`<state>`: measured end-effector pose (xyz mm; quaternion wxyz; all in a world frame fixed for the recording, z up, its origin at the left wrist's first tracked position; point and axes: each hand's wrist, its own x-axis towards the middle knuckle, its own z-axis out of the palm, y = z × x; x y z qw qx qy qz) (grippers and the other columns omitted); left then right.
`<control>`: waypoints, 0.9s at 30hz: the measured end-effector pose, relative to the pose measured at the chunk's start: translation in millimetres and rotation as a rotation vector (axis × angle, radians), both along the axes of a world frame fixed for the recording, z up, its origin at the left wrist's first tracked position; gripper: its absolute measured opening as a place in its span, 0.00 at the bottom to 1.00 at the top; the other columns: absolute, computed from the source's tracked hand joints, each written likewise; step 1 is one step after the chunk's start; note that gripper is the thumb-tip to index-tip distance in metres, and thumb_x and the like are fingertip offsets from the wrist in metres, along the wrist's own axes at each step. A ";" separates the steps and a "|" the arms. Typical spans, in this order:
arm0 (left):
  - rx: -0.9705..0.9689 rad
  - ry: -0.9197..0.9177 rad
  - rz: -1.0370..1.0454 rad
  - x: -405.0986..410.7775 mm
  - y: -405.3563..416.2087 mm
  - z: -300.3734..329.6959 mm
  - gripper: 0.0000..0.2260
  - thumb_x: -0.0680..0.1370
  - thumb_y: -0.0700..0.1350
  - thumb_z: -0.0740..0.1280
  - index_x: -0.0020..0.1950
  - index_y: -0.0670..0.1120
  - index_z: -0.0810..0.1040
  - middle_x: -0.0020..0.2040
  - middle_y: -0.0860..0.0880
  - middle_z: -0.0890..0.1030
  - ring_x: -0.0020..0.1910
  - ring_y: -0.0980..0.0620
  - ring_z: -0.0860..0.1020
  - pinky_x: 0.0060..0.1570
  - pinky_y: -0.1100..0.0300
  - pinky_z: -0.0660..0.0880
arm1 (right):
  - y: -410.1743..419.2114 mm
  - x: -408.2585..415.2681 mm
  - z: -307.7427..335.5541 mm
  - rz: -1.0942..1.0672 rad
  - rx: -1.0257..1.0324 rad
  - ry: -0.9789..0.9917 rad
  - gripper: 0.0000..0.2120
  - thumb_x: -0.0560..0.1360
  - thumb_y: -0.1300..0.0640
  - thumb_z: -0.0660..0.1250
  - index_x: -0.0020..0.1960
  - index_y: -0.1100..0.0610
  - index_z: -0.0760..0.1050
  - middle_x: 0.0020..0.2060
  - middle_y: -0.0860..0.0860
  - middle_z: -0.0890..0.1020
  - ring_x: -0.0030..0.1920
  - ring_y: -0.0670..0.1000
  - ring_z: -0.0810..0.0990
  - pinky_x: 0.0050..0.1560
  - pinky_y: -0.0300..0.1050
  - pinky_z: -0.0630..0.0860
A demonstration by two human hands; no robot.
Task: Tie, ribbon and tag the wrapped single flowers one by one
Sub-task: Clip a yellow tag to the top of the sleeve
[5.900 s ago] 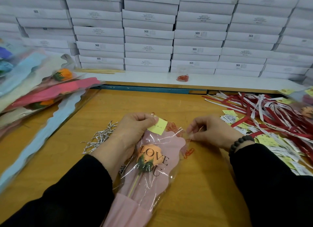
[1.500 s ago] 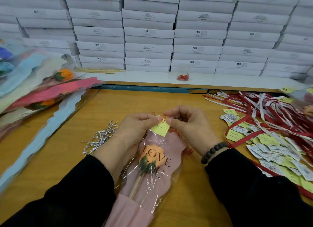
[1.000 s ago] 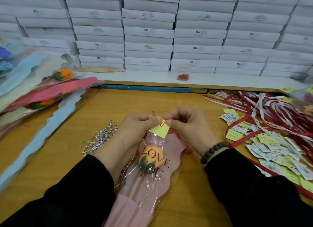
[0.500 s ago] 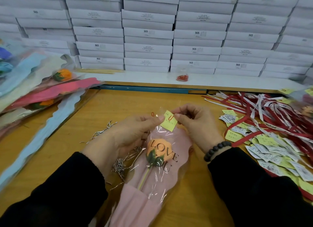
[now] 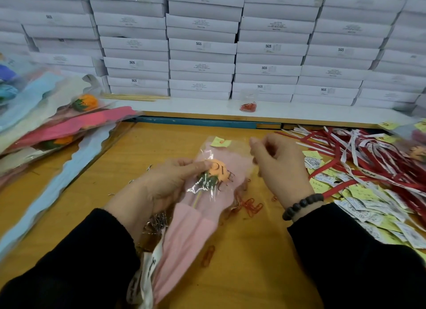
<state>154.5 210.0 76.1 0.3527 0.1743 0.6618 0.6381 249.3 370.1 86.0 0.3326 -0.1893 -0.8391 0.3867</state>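
Care at this stage, I judged, meant checking that the yellow tag (image 5: 220, 142) sat squarely clipped to the top edge of the wrapped flower (image 5: 216, 179) before setting it aside, supporting the bloom without crushing the clear film, and keeping the loose clips off the sleeve. The flower lay along the wooden table (image 5: 161, 142), in front of the person, its pink sleeve pointing back toward them. The left hand (image 5: 161, 186) gripped it at the orange bloom, thumb curled over the film and fingers beneath. The right hand (image 5: 279, 168) hung just beside the sleeve's upper right edge, fingers loosely bent; it appeared blurred and seemed to hold nothing. Red paper clips (image 5: 251, 208) lay scattered by the sleeve, ribbons (image 5: 368, 161) farther right.
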 end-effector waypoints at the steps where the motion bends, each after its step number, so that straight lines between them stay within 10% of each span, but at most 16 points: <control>1: 0.013 -0.008 0.036 -2.1 -0.4 0.1 0.13 0.65 0.46 0.70 0.45 0.39 0.80 0.43 0.42 0.84 0.38 0.48 0.78 0.45 0.58 0.74 | -3.8 1.4 2.1 0.072 -0.040 -0.144 0.16 0.77 0.47 0.60 0.36 0.55 0.74 0.29 0.48 0.76 0.26 0.44 0.71 0.26 0.31 0.68; 6: 0.082 -0.006 0.152 -6.5 0.2 0.1 0.10 0.70 0.47 0.69 0.44 0.40 0.80 0.35 0.45 0.83 0.29 0.51 0.80 0.33 0.60 0.78 | -19.6 7.6 4.1 0.579 -0.283 -0.753 0.20 0.73 0.40 0.63 0.38 0.57 0.79 0.28 0.49 0.82 0.20 0.42 0.71 0.20 0.31 0.64; 14: 0.045 0.018 0.029 -9.3 -4.1 3.9 0.26 0.67 0.55 0.67 0.56 0.37 0.77 0.48 0.37 0.81 0.40 0.45 0.78 0.45 0.53 0.77 | -31.1 1.4 -7.5 0.535 -0.811 -0.280 0.08 0.78 0.62 0.61 0.39 0.59 0.73 0.25 0.51 0.80 0.16 0.43 0.70 0.14 0.32 0.60; 16: 0.033 0.023 -0.101 -7.3 -5.2 5.9 0.21 0.66 0.53 0.68 0.50 0.38 0.78 0.39 0.41 0.81 0.34 0.49 0.78 0.37 0.58 0.77 | -26.1 -0.8 -8.0 0.444 -0.878 -0.140 0.10 0.79 0.63 0.59 0.39 0.59 0.71 0.23 0.51 0.77 0.16 0.44 0.70 0.14 0.32 0.59; 21: 0.082 -0.100 -0.219 3.7 1.8 4.6 0.16 0.64 0.38 0.71 0.51 0.39 0.81 0.38 0.39 0.82 0.31 0.49 0.81 0.31 0.59 0.80 | -11.7 -3.0 -10.9 0.299 -0.793 -0.036 0.09 0.79 0.59 0.60 0.41 0.58 0.72 0.25 0.49 0.73 0.18 0.43 0.67 0.16 0.32 0.60; 27: 0.161 -0.014 0.154 2.2 8.9 3.0 0.18 0.64 0.37 0.71 0.53 0.40 0.74 0.38 0.42 0.83 0.27 0.50 0.80 0.25 0.60 0.78 | -13.9 3.5 -1.3 0.317 -0.493 -0.287 0.12 0.76 0.48 0.63 0.47 0.58 0.73 0.30 0.50 0.82 0.20 0.44 0.69 0.20 0.35 0.64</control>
